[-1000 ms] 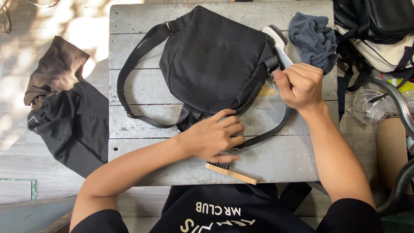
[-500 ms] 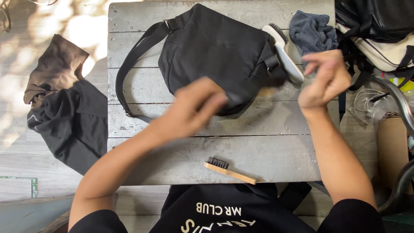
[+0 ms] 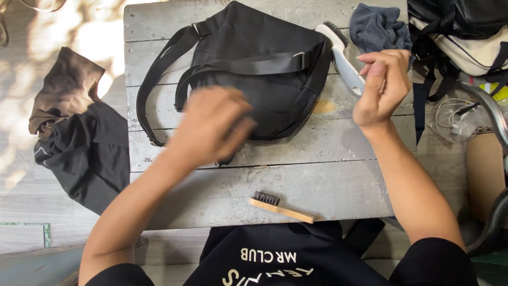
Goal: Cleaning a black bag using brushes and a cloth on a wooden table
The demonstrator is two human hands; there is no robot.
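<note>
Here, fingers first, then outward:

Left fingers: blurred over the lower left of the black sling bag [image 3: 259,74]; they look loosely curled with nothing clamped in them, and I cannot tell whether they touch the fabric.
Left hand [image 3: 211,124]: back of the hand up, forearm crossing the near planks of the table [image 3: 328,188].
Right fingers: bent and drawn together, thumb against the forefinger, with nothing I can make out between them.
Right hand [image 3: 382,85]: raised just off the bag's right edge, just beside the handle of the white brush [image 3: 344,55], whose lower end passes behind the fingers.
Sling bag: lies flat on the far half of the table, one black strap drawn across its top face with a metal buckle at the right, another strap looping out to the left over the planks.
White brush: dark bristles, angled along the bag's right side.
Wooden brush [image 3: 280,207]: small, dark bristles at its left end, alone on the near plank, well apart from both hands.
Grey cloth [image 3: 378,29]: crumpled at the table's far right corner.
Dark garment [image 3: 79,127]: brown and black, heaped on the floor left of the table.
Other bags [image 3: 465,32]: black and cream, stacked right of the table.
</note>
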